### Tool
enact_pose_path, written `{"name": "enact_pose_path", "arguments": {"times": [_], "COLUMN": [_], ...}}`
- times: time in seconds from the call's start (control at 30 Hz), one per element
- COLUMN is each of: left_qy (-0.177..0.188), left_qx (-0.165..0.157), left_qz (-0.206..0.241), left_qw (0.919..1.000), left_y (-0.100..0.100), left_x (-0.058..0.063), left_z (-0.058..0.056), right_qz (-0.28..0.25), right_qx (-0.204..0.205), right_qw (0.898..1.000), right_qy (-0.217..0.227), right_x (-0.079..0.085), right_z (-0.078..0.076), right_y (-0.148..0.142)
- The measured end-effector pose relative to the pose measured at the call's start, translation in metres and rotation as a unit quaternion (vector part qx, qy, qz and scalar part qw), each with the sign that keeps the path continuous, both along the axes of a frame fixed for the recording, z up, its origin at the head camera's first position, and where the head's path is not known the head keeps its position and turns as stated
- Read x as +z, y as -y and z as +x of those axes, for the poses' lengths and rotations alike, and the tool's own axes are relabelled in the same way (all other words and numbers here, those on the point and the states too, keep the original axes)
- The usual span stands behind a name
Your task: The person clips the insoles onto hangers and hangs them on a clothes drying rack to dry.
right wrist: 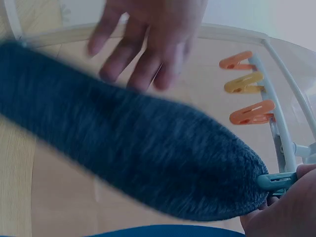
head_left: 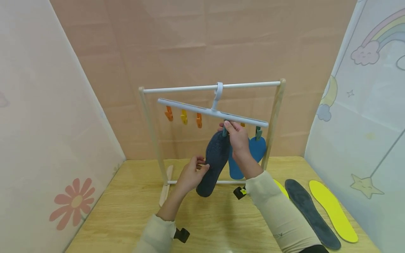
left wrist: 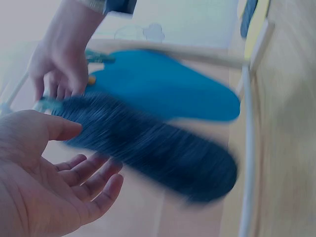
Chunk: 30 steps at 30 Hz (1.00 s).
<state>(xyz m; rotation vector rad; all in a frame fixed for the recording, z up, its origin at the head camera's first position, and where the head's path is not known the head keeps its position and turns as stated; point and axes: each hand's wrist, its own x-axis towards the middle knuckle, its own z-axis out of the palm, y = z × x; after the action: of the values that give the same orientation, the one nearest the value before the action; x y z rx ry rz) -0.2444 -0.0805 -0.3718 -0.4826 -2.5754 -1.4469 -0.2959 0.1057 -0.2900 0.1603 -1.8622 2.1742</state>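
A dark navy insole (head_left: pixel 215 161) hangs tilted, its top end in a green clip (right wrist: pixel 276 181) under the white hanger (head_left: pixel 190 107). My right hand (head_left: pixel 238 137) pinches that clip between thumb and fingers. Beside the insole's left edge is my left hand (left wrist: pixel 64 173), fingers loosely spread and not gripping it; the head view leaves unclear whether a fingertip touches. Behind the dark insole hang blue insoles (head_left: pixel 257 147), one held by another green clip (head_left: pixel 258 133) and partly hidden by my right arm.
Orange clips (head_left: pixel 199 120) and a yellow clip (head_left: pixel 184 117) dangle from the hanger's raised left half. The hanger hooks onto a white-barred wooden rack (head_left: pixel 274 119). At right on the table lie a dark insole (head_left: pixel 311 212) and yellow insoles (head_left: pixel 333 211).
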Motion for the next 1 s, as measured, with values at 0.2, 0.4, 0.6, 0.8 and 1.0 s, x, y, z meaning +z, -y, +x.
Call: {"name": "enact_pose_path", "arguments": {"times": [0.2,0.4,0.6,0.8,1.0], "left_qy": [-0.030,-0.081,-0.062,-0.057,-0.047], "left_qx": [0.074,0.092,0.018,-0.043,-0.042], "left_qz": [0.049,0.091,0.114,0.161,0.160], "left_qw": [0.9956,0.9883,0.9914,0.9844,0.9850], "left_y": [0.046,0.086,0.095,0.092,0.097], "left_x": [0.029,0.075,0.119,0.136,0.137], "left_z": [-0.019,-0.031,-0.043,-0.044,-0.037], "right_qz": [0.012,0.017,0.033,0.090,0.134], "right_qx": [0.007,0.018,0.022,0.022,-0.010], "right_qw": [1.000,1.000,0.999,0.996,0.991], "right_qy": [0.004,0.013,0.012,0.008,-0.023], "right_x": [0.000,0.000,0.000,-0.003,-0.019], "right_z": [-0.001,0.001,0.002,0.002,0.022], "right_y": [-0.002,-0.004,-0.007,-0.008,-0.009]}}
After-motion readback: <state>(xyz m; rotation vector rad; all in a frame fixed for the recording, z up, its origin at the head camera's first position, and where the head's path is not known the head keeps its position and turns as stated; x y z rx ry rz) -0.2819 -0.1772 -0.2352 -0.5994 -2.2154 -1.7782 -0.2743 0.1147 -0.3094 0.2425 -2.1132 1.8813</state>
